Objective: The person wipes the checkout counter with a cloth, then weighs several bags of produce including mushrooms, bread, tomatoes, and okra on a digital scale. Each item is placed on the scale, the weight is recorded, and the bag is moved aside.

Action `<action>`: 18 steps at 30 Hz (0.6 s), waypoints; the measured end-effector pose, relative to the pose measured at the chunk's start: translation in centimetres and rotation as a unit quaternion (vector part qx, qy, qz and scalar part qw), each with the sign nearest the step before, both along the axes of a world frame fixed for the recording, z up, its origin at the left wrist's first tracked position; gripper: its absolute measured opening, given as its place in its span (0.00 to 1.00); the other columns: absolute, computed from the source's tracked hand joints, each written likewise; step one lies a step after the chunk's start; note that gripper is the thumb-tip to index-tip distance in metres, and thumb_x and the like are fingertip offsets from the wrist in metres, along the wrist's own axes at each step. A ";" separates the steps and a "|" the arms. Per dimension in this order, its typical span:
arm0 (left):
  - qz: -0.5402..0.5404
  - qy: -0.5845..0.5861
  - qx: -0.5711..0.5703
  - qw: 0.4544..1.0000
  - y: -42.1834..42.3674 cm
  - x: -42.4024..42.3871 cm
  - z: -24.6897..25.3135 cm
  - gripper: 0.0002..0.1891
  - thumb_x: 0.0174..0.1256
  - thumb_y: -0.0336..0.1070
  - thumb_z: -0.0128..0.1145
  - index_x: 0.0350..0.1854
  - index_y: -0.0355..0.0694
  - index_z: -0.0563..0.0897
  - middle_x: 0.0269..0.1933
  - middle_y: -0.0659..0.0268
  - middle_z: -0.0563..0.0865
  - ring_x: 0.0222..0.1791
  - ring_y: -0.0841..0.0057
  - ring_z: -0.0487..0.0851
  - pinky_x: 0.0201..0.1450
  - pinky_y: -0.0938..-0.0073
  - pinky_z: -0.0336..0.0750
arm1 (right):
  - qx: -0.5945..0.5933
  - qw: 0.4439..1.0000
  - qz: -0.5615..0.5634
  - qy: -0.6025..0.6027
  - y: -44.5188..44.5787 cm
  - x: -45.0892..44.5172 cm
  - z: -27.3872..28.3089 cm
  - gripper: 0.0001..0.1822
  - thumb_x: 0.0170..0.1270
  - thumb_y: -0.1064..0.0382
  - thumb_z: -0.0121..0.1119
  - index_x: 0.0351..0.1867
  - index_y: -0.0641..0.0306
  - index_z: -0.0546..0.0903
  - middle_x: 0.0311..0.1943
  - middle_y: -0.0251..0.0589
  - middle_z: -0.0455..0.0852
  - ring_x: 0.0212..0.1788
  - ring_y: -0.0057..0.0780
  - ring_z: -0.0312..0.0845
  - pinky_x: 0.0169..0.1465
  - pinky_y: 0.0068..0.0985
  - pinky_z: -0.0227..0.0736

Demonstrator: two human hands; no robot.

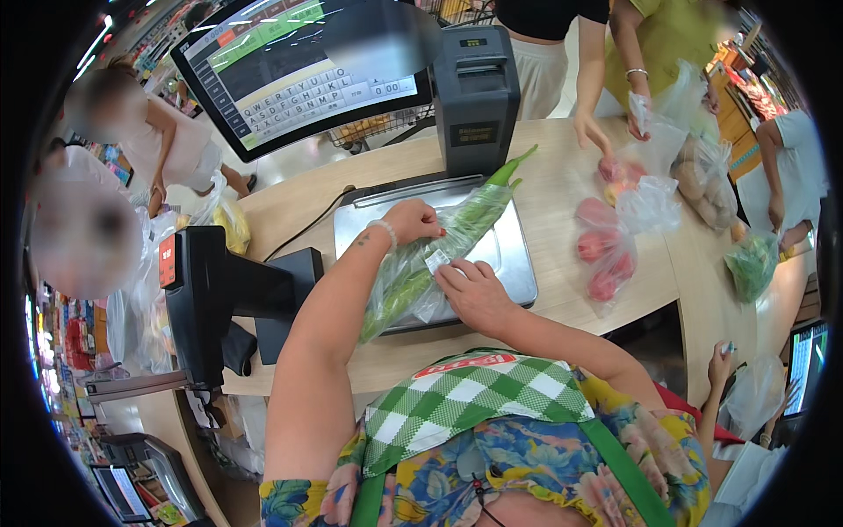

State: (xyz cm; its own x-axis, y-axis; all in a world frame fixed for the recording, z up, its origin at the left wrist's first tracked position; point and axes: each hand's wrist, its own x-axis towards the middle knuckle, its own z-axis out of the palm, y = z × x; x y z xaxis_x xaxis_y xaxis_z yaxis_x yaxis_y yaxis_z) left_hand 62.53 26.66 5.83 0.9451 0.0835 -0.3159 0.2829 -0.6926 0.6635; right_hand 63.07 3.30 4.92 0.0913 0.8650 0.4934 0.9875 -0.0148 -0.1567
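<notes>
A clear plastic bag of long green vegetables (461, 227) lies slantwise across the steel plate of a weighing scale (507, 270). The green tips stick out at the bag's upper right end. A small white printed label (436, 260) sits on the bag near its middle. My right hand (479, 296) rests on the bag from the near side, its fingertips at the label's edge. Just above the label, my left hand (409, 224) is curled over the bag, its thumb pointing right; whether it grips the plastic is hidden.
Behind the scale stand a touchscreen (296, 85) and a black label printer (475, 99). A black device on a stand (217, 296) is at the left. Bagged red produce (604, 253) and bagged brown produce (705, 181) lie right. Across the counter, another person's hand (593, 135) reaches toward the bags.
</notes>
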 end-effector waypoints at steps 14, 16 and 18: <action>0.112 0.041 -0.098 0.988 -2.1 -9.0 -3.2 0.40 0.47 0.52 0.71 0.58 0.32 0.70 0.43 0.50 0.85 0.44 0.64 0.84 0.49 0.69 0.76 | -0.067 0.881 -0.131 0.450 -14.6 0.8 -2.9 0.11 0.62 0.63 0.56 0.41 0.66 0.81 0.36 0.40 0.84 0.40 0.37 0.80 0.43 0.31 0.75; 0.159 0.065 -0.187 0.967 -6.2 -6.7 -0.6 0.31 0.53 0.41 0.68 0.56 0.31 0.71 0.38 0.54 0.86 0.37 0.72 0.85 0.42 0.74 0.78 | -0.011 0.784 -0.105 0.612 -13.8 0.5 -5.6 0.15 0.65 0.58 0.56 0.48 0.64 0.79 0.36 0.37 0.83 0.40 0.31 0.80 0.43 0.29 0.75; 0.173 0.065 -0.226 0.956 -9.6 -4.2 0.2 0.29 0.55 0.40 0.67 0.55 0.29 0.72 0.40 0.55 0.85 0.38 0.73 0.84 0.42 0.73 0.78 | -0.047 0.603 -0.075 0.793 -12.9 1.1 -5.9 0.27 0.68 0.51 0.54 0.64 0.60 0.66 0.47 0.34 0.79 0.47 0.23 0.75 0.47 0.25 0.73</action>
